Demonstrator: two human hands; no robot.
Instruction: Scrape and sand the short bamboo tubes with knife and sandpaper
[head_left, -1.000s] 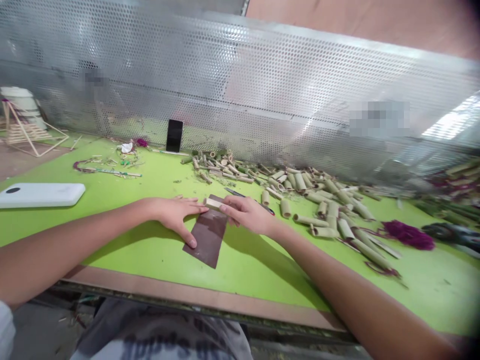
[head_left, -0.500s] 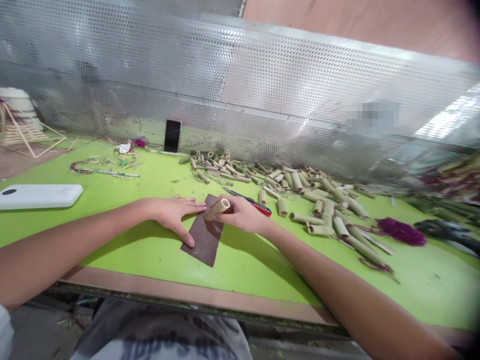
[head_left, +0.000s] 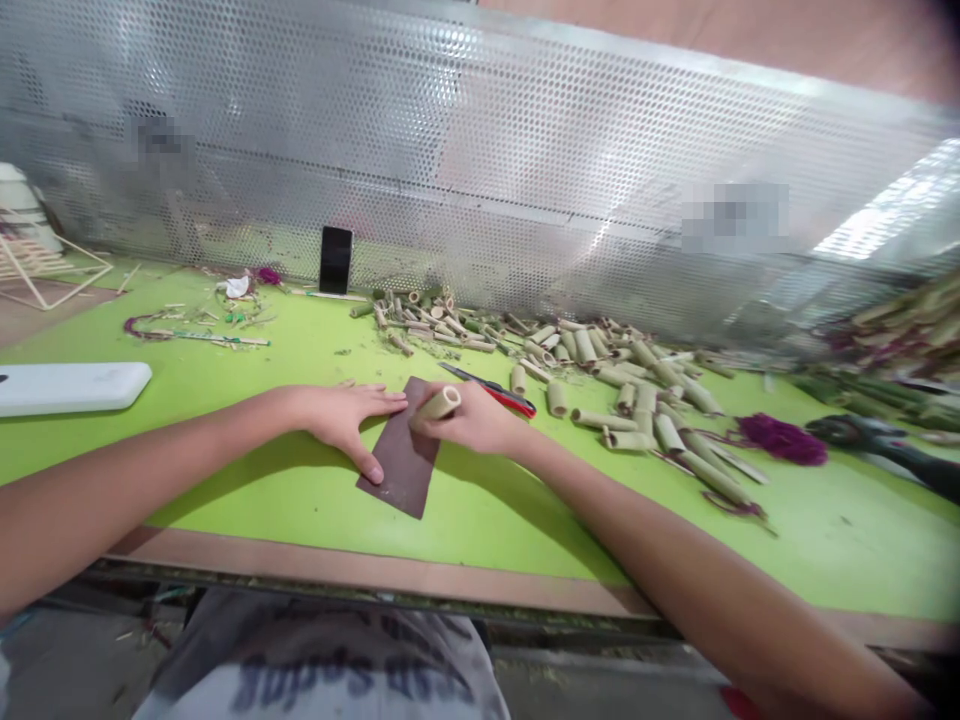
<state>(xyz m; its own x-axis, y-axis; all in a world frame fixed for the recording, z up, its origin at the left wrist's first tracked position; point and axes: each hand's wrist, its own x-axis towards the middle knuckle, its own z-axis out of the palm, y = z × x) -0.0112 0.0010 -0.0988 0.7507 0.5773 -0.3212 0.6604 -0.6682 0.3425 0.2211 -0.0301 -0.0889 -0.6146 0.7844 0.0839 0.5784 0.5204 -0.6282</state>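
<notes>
The right hand (head_left: 476, 420) grips a short bamboo tube (head_left: 436, 408), tilted open end up, over the far half of a brown sheet (head_left: 401, 475), whose left edge the open left hand (head_left: 341, 415) touches with its thumb. Green tabletop (head_left: 262, 510) stretches between sheet and front edge (head_left: 375, 570), while cut bamboo pieces (head_left: 645, 395) crowd the right, past a red-and-black tool (head_left: 506, 395).

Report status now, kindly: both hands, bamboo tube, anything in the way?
Left hand on brown sheet. Right hand holding bamboo tube, tilted over sheet. Possible obstacle: knife just beyond right hand.
</notes>
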